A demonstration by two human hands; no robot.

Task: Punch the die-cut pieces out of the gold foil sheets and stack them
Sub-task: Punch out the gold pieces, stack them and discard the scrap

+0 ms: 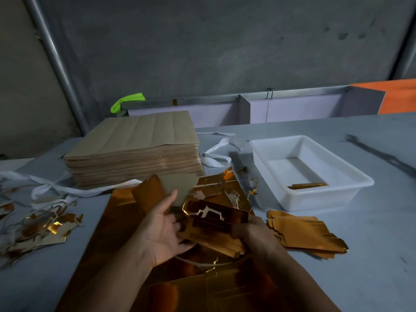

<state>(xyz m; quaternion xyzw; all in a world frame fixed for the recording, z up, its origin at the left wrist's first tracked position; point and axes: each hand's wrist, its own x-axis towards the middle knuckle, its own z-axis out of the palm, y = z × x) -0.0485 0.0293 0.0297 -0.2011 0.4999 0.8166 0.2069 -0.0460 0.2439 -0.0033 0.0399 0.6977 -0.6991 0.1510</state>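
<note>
A gold foil sheet lies flat on the table in front of me. Over it both hands hold a small bundle of punched gold pieces. My left hand is palm up with its thumb raised, and its fingers curl under the bundle's left end. My right hand grips the bundle's right end from above. A fanned stack of finished gold pieces rests on the table to the right. A tall stack of sheets, brown side up, stands behind.
A white plastic tray at the right holds a few gold pieces. Gold offcut scraps and white strapping litter the left side. More scrap lies behind my hands. A grey wall is beyond the table.
</note>
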